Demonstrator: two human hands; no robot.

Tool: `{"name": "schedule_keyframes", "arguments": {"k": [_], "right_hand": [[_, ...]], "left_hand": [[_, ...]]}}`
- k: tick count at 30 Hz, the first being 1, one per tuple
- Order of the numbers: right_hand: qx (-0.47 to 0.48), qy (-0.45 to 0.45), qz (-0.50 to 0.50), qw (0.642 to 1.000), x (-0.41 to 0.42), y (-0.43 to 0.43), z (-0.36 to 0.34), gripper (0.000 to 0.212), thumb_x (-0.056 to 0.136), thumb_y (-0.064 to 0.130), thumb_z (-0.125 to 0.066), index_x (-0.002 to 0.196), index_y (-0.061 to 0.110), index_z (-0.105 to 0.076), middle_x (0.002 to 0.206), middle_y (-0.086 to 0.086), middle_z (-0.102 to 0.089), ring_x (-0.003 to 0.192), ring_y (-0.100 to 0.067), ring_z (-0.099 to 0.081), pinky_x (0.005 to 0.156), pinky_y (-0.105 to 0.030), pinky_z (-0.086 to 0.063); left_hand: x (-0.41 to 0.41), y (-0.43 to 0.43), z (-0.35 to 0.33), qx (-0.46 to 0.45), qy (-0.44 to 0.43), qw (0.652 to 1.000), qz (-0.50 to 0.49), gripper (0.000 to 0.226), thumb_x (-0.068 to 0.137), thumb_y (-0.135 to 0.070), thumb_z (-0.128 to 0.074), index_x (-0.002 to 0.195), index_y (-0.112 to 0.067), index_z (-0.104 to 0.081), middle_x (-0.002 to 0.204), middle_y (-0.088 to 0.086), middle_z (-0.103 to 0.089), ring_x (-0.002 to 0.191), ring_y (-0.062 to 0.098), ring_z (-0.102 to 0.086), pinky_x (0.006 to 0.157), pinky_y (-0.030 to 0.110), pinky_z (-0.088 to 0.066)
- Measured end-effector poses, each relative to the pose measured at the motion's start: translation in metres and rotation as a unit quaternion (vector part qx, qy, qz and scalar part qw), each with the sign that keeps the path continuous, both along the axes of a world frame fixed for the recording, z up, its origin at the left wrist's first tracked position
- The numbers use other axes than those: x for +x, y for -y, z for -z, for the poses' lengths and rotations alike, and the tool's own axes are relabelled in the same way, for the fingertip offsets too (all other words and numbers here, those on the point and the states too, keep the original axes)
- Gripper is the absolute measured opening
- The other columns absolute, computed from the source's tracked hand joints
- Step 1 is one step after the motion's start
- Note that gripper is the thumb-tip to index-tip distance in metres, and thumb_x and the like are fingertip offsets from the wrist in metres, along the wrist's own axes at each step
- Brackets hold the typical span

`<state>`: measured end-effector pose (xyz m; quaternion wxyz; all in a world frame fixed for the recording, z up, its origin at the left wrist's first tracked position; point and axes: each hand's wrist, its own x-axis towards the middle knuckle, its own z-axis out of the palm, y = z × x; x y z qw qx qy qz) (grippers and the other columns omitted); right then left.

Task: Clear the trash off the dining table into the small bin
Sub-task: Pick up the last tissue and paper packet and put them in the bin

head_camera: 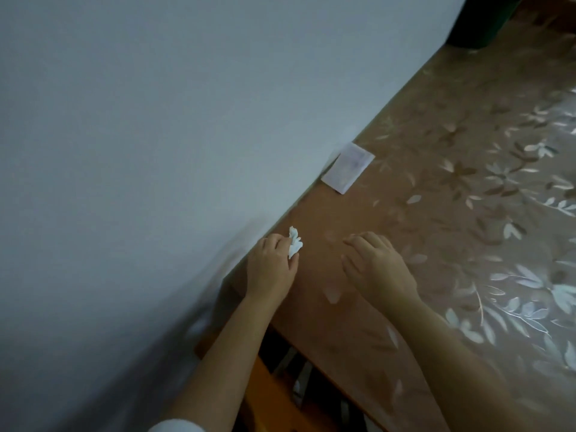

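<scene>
Apparently crumpled tissue (294, 243) in left hand (270, 269)

Pale wall (156, 120) beside table; floral tablecloth (467, 213); orange chair (265, 391) below.

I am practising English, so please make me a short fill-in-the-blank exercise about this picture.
1. The crumpled tissue is held in the ____ hand.
2. The right hand holds ____.
3. The flat white packet lies on the table next to the ____.

Missing words: left; nothing; wall
</scene>
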<state>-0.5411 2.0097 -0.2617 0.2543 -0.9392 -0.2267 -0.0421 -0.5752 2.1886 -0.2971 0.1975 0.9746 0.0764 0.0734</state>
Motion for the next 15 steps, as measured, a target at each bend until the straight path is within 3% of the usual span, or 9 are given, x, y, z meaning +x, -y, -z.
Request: {"name": "schedule_keyframes", "arguments": {"k": [4,8,11,15], "right_hand": [[-0.006,-0.011,0.029,1.0,0.016,-0.005,0.008,0.024,0.077,0.012,-0.064,0.099,0.004,-0.062,0.095,-0.015,-0.065,0.085,-0.036,-0.058,0.068,-0.042,-0.05],[-0.02,-0.016,0.055,0.998,0.027,-0.006,0.015,0.027,0.078,0.021,-0.053,0.099,0.006,-0.062,0.093,-0.012,-0.064,0.08,-0.032,-0.057,0.066,-0.037,-0.048],[-0.012,-0.02,0.065,0.998,0.032,-0.006,0.019,0.024,0.08,0.015,-0.059,0.102,0.006,-0.061,0.096,-0.011,-0.064,0.085,-0.031,-0.056,0.07,-0.037,-0.047],[0.002,-0.037,0.063,0.997,0.041,-0.012,0.024,0.024,0.082,0.013,-0.06,0.104,0.006,-0.061,0.099,-0.011,-0.063,0.09,-0.031,-0.056,0.074,-0.039,-0.046]], "left_hand": [[0.028,-0.003,0.026,-0.027,-0.036,0.999,0.0,0.037,0.087,-0.026,-0.058,0.12,-0.01,-0.054,0.11,0.01,-0.059,0.096,0.022,-0.052,0.079,0.03,-0.043],[0.035,0.001,0.046,-0.014,-0.105,0.994,-0.008,0.047,0.089,-0.028,-0.056,0.131,-0.015,-0.042,0.117,0.008,-0.052,0.104,0.021,-0.048,0.082,0.029,-0.044],[0.034,0.001,0.053,-0.032,-0.114,0.993,-0.023,0.04,0.091,-0.022,-0.053,0.129,-0.012,-0.044,0.116,0.01,-0.053,0.103,0.021,-0.049,0.079,0.028,-0.044],[0.037,0.0,0.049,-0.125,-0.109,0.984,-0.062,0.023,0.09,-0.015,-0.054,0.111,-0.006,-0.058,0.111,0.012,-0.056,0.094,0.023,-0.057,0.077,0.032,-0.052]]}}
